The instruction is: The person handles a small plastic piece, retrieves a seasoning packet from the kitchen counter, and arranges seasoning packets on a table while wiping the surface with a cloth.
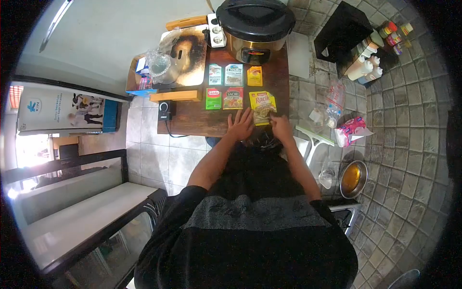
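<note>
My left hand (240,126) lies flat on the dark wooden table (187,120), fingers spread, its fingertips at the left edge of a yellow Racik seasoning packet (261,102). At that packet's lower right edge, my right hand (281,128) is curled closed, with fingertips against the packet; the exact grip is partly hidden. Left of the yellow packet lie a red Saori sachet (233,98) and a green and red sachet (213,98). Behind these, in a second row, are a pale green sachet (215,75), a silver and teal sachet (233,75) and a small yellow-orange sachet (254,76).
A large rice cooker (255,31) and a white power strip (217,31) stand at the back. Left is a scorched board (192,50) with a plastic-wrapped container (162,66). Rightward are a pink tissue pack (350,131), a pan of oil (353,179) and several bottles (363,70).
</note>
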Motion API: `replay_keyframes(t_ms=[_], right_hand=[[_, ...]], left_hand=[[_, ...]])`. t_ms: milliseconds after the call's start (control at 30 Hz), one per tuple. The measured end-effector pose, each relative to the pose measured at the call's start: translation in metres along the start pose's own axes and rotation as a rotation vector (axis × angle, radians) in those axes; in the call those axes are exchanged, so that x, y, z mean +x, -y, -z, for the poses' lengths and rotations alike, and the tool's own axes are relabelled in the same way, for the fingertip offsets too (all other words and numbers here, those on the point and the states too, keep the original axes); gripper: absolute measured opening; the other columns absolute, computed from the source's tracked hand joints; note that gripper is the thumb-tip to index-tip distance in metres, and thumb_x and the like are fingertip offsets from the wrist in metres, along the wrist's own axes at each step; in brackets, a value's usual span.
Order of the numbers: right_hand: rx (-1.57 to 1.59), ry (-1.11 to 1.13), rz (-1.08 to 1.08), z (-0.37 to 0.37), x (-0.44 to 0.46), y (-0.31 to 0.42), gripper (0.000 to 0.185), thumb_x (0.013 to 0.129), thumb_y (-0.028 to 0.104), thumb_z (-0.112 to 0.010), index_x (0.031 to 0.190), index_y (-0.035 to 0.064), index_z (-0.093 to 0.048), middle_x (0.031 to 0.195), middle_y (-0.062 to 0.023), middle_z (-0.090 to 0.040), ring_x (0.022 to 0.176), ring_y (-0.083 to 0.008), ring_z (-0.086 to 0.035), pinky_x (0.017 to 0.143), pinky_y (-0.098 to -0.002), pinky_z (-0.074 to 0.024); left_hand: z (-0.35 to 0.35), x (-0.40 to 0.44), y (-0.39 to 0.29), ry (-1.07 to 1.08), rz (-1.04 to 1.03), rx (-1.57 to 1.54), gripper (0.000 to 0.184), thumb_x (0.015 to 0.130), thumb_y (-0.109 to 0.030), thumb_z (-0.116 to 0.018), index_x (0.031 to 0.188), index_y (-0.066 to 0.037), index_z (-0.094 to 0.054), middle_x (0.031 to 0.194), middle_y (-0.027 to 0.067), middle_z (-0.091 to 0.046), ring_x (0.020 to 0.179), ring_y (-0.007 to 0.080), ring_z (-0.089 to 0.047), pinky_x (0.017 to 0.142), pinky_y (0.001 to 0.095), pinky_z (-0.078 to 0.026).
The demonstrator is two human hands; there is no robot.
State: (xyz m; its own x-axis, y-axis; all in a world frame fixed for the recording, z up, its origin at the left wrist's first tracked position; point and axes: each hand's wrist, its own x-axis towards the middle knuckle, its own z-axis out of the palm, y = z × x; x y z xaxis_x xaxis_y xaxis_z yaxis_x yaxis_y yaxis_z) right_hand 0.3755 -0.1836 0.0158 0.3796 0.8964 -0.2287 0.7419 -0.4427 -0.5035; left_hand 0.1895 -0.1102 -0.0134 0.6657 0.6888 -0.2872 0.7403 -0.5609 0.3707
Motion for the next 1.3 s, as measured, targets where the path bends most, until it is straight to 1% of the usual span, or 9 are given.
replay_keyframes(t_ms=[167, 333, 700, 767, 900, 1033, 1133, 1200, 1300], right_hand=[[-0.032, -0.010, 0.044, -0.003, -0.007, 0.011, 0.028, 0.081, 0.018, -0.052, 0.107, 0.0178, -0.063, 0.093, -0.0221, -0.053, 0.086, -0.0391, -0.054, 0.074, -0.0453, -0.0448], [-0.054, 0.127, 0.309, -0.016, -0.009, 0.027, 0.027, 0.082, 0.017, -0.052, 0.106, 0.0218, -0.064, 0.099, -0.0212, -0.053, 0.090, -0.0376, -0.055, 0.075, -0.0447, -0.0453], [-0.194, 0.267, -0.070, 0.012, -0.006, 0.019, 0.040, 0.084, 0.012, -0.047, 0.117, 0.0313, -0.057, 0.116, -0.0146, -0.048, 0.102, -0.0326, -0.051, 0.085, -0.0431, -0.0431], [-0.193, -0.006, 0.205, -0.009, -0.006, 0.008, 0.030, 0.082, 0.015, -0.048, 0.106, 0.0256, -0.064, 0.094, -0.0200, -0.054, 0.089, -0.0359, -0.056, 0.074, -0.0447, -0.0460], [-0.255, 0.017, 0.379, -0.014, -0.007, 0.023, 0.031, 0.079, 0.014, -0.051, 0.104, 0.0251, -0.065, 0.095, -0.0185, -0.054, 0.091, -0.0346, -0.055, 0.073, -0.0439, -0.0462], [-0.208, 0.079, 0.319, -0.008, -0.007, 0.018, 0.028, 0.080, 0.015, -0.052, 0.102, 0.0252, -0.066, 0.094, -0.0175, -0.054, 0.089, -0.0338, -0.056, 0.073, -0.0434, -0.0463], [-0.199, 0.128, 0.236, 0.005, -0.005, 0.005, 0.040, 0.085, 0.012, -0.046, 0.116, 0.0355, -0.057, 0.106, -0.0167, -0.050, 0.096, -0.0328, -0.053, 0.081, -0.0429, -0.0441], [-0.218, 0.084, 0.104, 0.017, -0.006, -0.004, 0.026, 0.082, 0.016, -0.050, 0.101, 0.0257, -0.066, 0.090, -0.0169, -0.053, 0.085, -0.0334, -0.055, 0.070, -0.0438, -0.0455], [-0.205, 0.054, 0.126, 0.016, -0.004, -0.014, 0.027, 0.082, 0.015, -0.049, 0.101, 0.0245, -0.066, 0.088, -0.0183, -0.053, 0.084, -0.0354, -0.055, 0.070, -0.0437, -0.0453]], left_hand=[[-0.001, 0.002, 0.001, 0.000, -0.001, 0.008, 0.063, 0.086, -0.043, -0.040, 0.141, -0.022, -0.017, 0.148, -0.0022, -0.012, 0.135, 0.0272, -0.014, 0.101, 0.0623, -0.010], [-0.005, 0.003, 0.003, -0.025, -0.016, 0.024, 0.061, 0.087, -0.042, -0.040, 0.141, -0.022, -0.019, 0.147, -0.0015, -0.015, 0.135, 0.0277, -0.014, 0.100, 0.0629, -0.009], [-0.001, 0.001, 0.000, -0.032, -0.006, 0.000, 0.060, 0.088, -0.041, -0.038, 0.141, -0.022, -0.018, 0.148, -0.0013, -0.014, 0.135, 0.0277, -0.013, 0.101, 0.0626, -0.009], [-0.002, 0.002, 0.000, -0.028, -0.004, -0.001, 0.060, 0.088, -0.041, -0.038, 0.141, -0.022, -0.018, 0.148, -0.0016, -0.013, 0.135, 0.0277, -0.014, 0.100, 0.0627, -0.010], [-0.003, 0.002, 0.002, -0.015, -0.010, 0.011, 0.061, 0.088, -0.042, -0.038, 0.141, -0.022, -0.016, 0.148, -0.0021, -0.012, 0.135, 0.0277, -0.013, 0.100, 0.0629, -0.010], [-0.002, 0.002, 0.003, -0.002, -0.024, 0.015, 0.062, 0.088, -0.044, -0.037, 0.142, -0.023, -0.014, 0.148, -0.0023, -0.011, 0.135, 0.0277, -0.013, 0.100, 0.0634, -0.010], [0.002, 0.000, 0.001, -0.012, -0.021, 0.004, 0.062, 0.089, -0.044, -0.037, 0.142, -0.023, -0.015, 0.148, -0.0022, -0.010, 0.135, 0.0279, -0.012, 0.100, 0.0637, -0.010], [0.002, 0.001, 0.000, 0.004, -0.021, -0.014, 0.061, 0.089, -0.044, -0.037, 0.142, -0.022, -0.015, 0.148, -0.0018, -0.009, 0.135, 0.0281, -0.011, 0.100, 0.0637, -0.010], [0.000, 0.001, -0.001, 0.008, 0.002, -0.001, 0.061, 0.089, -0.044, -0.036, 0.142, -0.022, -0.015, 0.148, -0.0021, -0.010, 0.135, 0.0278, -0.011, 0.100, 0.0635, -0.010]])
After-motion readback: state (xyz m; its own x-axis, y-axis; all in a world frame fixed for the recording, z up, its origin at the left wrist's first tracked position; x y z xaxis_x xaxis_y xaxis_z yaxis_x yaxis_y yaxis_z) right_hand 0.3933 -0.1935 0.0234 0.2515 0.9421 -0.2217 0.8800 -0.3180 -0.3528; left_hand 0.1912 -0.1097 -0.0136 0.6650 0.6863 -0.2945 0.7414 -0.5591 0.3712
